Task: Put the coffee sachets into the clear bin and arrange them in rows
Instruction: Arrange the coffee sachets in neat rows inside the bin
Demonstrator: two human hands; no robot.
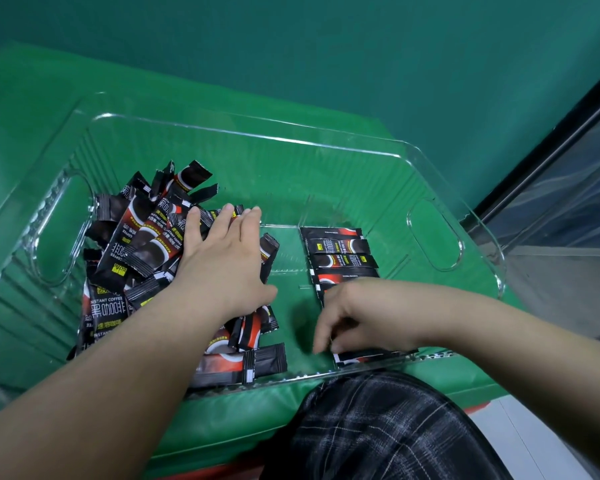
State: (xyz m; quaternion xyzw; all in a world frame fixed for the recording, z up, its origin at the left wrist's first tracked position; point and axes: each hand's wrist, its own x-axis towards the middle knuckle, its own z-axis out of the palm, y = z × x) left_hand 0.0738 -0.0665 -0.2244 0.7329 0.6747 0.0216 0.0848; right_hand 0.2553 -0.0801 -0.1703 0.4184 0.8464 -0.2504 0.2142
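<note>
The sachets are all inside the bin [361,150] already, in two groups. A loose pile [136,244] fills the bin's 9 o'clock half, sachets crossed and overlapping at every angle. At 3 o'clock a row [340,258] is started: several sachets lie flat, parallel, stacked edge to edge toward the near wall.

The left hand [222,261] lies flat on the pile with fingers straight and spread, pressing rather than gripping. The right hand [357,317] is at 5 o'clock, fingers curled down onto a sachet [371,355] at the near end of the row; it seems to pinch or nudge its end, though the fingertips partly hide the contact.

The step in hand looks like seating that sachet. To do it well, square it parallel to its neighbours, its ends level with theirs, and press it flat before letting go. The left hand should draw one sachet at a time from the pile's edge, not its middle, so the heap does not slide across the gap into the row.

The bin sits on a green cloth [32,109].
</note>
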